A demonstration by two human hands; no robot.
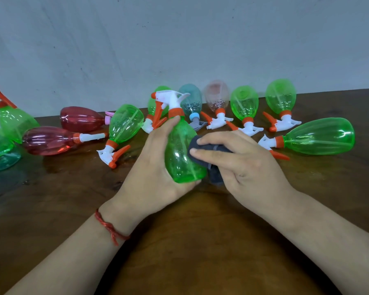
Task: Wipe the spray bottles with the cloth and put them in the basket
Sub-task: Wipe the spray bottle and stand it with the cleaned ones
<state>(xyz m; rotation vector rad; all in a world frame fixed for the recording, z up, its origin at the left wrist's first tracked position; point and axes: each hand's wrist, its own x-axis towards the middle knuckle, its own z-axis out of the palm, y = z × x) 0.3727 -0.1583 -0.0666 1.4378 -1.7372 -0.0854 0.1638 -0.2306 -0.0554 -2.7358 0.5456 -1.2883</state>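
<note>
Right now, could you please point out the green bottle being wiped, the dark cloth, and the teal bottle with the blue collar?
green bottle [180, 158], head view, on the middle of its clear body.
dark cloth [216, 176], head view, on its hanging lower end.
teal bottle [193, 103], head view, on its upturned body.

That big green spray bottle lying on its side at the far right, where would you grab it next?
Probably round the belly of the green spray bottle, coming down from above. It lies on its side, its rounded belly uncovered, while the narrow trigger head at its left end has an orange lever sticking out, awkward for a firm grip.
</note>
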